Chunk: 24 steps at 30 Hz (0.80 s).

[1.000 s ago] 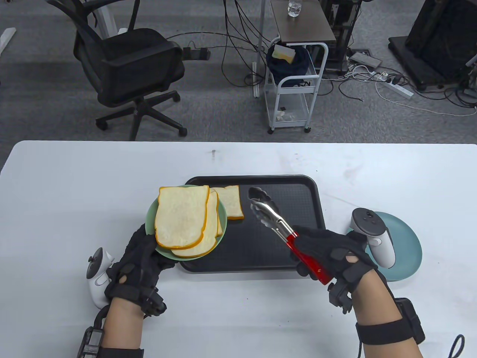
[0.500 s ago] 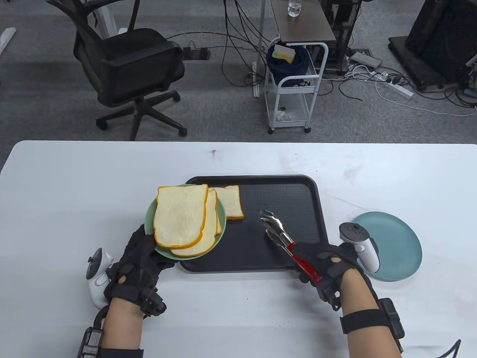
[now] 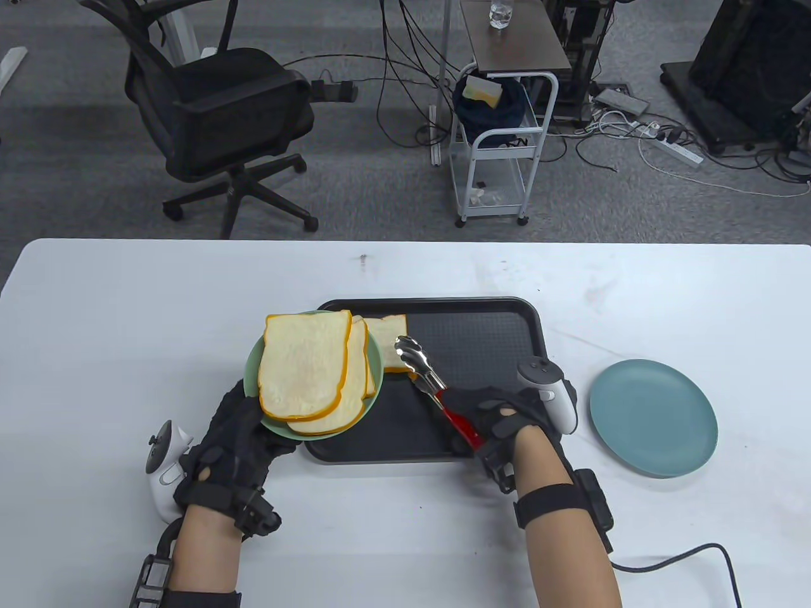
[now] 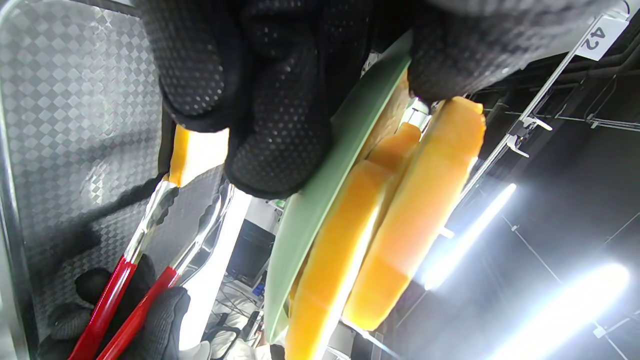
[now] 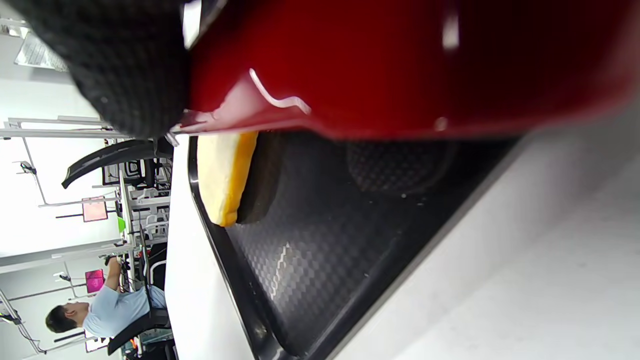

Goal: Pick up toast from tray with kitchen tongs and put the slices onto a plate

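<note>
My left hand (image 3: 237, 430) holds a green plate (image 3: 252, 373) by its near rim, lifted over the left edge of the black tray (image 3: 488, 335). A stack of toast slices (image 3: 307, 367) lies on it. One more toast slice (image 3: 385, 332) lies on the tray beside the plate. My right hand (image 3: 500, 415) grips the red handles of the tongs (image 3: 457, 427); their metal tips (image 3: 408, 351) reach the right edge of that slice. In the left wrist view the tongs (image 4: 150, 235) have their arms slightly apart, and one tip touches the slice (image 4: 195, 155).
A blue plate (image 3: 652, 418) sits on the white table (image 3: 127, 304) to the right of the tray. Beyond the far table edge are an office chair (image 3: 215, 120) and a small white cart (image 3: 500, 152).
My right hand has moved left, away from the blue plate. The tongs first drew back toward me, then swung left to the slice on the tray. The left hand and green plate barely moved.
</note>
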### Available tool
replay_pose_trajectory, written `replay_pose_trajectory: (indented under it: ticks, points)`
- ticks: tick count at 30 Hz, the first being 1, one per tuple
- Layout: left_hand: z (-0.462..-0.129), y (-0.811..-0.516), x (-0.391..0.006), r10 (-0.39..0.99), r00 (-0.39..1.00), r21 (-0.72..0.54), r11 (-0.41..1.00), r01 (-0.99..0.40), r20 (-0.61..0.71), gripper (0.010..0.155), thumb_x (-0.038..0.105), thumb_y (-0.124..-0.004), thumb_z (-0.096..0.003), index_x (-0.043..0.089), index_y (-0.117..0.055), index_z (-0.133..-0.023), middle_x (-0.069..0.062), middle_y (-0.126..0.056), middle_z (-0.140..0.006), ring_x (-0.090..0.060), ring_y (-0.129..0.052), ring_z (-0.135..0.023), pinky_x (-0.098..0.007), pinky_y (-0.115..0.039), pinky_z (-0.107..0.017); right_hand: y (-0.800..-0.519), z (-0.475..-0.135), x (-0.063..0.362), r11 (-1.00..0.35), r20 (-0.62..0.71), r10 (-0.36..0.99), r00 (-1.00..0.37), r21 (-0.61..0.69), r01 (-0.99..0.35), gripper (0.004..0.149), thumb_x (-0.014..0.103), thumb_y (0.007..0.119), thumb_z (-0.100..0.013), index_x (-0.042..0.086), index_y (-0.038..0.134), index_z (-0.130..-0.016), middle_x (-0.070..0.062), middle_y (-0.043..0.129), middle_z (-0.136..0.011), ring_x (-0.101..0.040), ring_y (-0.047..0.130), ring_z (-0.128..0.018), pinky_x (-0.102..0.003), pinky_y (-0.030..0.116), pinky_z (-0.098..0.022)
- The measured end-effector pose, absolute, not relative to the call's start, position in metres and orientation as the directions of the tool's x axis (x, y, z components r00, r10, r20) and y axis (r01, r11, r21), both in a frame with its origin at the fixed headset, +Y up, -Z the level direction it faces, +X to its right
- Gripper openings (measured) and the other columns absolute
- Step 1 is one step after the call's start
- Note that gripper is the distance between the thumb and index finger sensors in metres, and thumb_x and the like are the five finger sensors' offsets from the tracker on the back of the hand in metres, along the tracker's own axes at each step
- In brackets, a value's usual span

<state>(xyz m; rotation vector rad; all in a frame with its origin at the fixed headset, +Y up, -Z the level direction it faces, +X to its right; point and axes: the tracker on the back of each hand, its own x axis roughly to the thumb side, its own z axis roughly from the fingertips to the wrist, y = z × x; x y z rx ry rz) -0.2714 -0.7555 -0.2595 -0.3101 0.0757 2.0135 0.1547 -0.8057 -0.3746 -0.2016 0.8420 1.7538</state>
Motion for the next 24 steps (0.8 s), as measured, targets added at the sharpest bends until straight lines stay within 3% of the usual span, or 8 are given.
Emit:
replay_pose_trajectory:
  ticks: [8, 14, 19, 24]
  points:
    - [-0.260, -0.756, -0.271, 0.871, -0.419, -0.083, -0.452, -0.888, -0.258, 0.063, 0.050, -0.078, -0.0529, 0.039, -0.042, -0.104, -0.002, -0.080, -0.101, -0.023, -0.110, -0.060, -0.041, -0.088, -0.055, -0.811, -0.380, 0.145, -0.157, -0.566, 0.736, -0.372, 0.391, -0.907, 0.067, 0.052, 0.083, -0.048, 0.017, 0.068, -0.103, -0.020, 0.093, -0.078, -0.034, 0.105, -0.041, -0.044, 0.091, -0.028]
    - [-0.260, -0.756, -0.272, 0.872, -0.418, -0.073, -0.449, -0.891, -0.255, 0.063, 0.050, -0.078, -0.0530, 0.039, -0.041, -0.104, -0.002, -0.079, -0.101, -0.023, -0.110, -0.060, -0.041, -0.088, -0.055, -0.795, -0.373, 0.158, -0.195, -0.539, 0.764, -0.355, 0.333, -0.923, 0.065, 0.049, 0.085, -0.048, 0.016, 0.070, -0.101, -0.021, 0.095, -0.075, -0.034, 0.106, -0.038, -0.045, 0.091, -0.026]
    - [-0.260, -0.757, -0.274, 0.870, -0.423, -0.058, -0.450, -0.891, -0.255, 0.063, 0.050, -0.078, -0.0530, 0.039, -0.041, -0.104, -0.001, -0.079, -0.101, -0.023, -0.110, -0.061, -0.040, -0.088, -0.055, -0.753, -0.364, 0.180, -0.220, -0.467, 0.832, -0.298, 0.217, -0.951, 0.063, 0.047, 0.085, -0.047, 0.016, 0.071, -0.100, -0.021, 0.096, -0.074, -0.034, 0.107, -0.036, -0.045, 0.092, -0.024]
    - [-0.260, -0.758, -0.276, 0.868, -0.422, -0.042, -0.447, -0.894, -0.262, 0.063, 0.050, -0.077, -0.0530, 0.039, -0.041, -0.104, -0.001, -0.079, -0.102, -0.023, -0.109, -0.061, -0.040, -0.088, -0.055, -0.692, -0.347, 0.198, -0.207, -0.334, 0.914, -0.231, 0.107, -0.972, 0.062, 0.047, 0.085, -0.047, 0.016, 0.071, -0.100, -0.021, 0.096, -0.073, -0.034, 0.107, -0.036, -0.045, 0.092, -0.023]
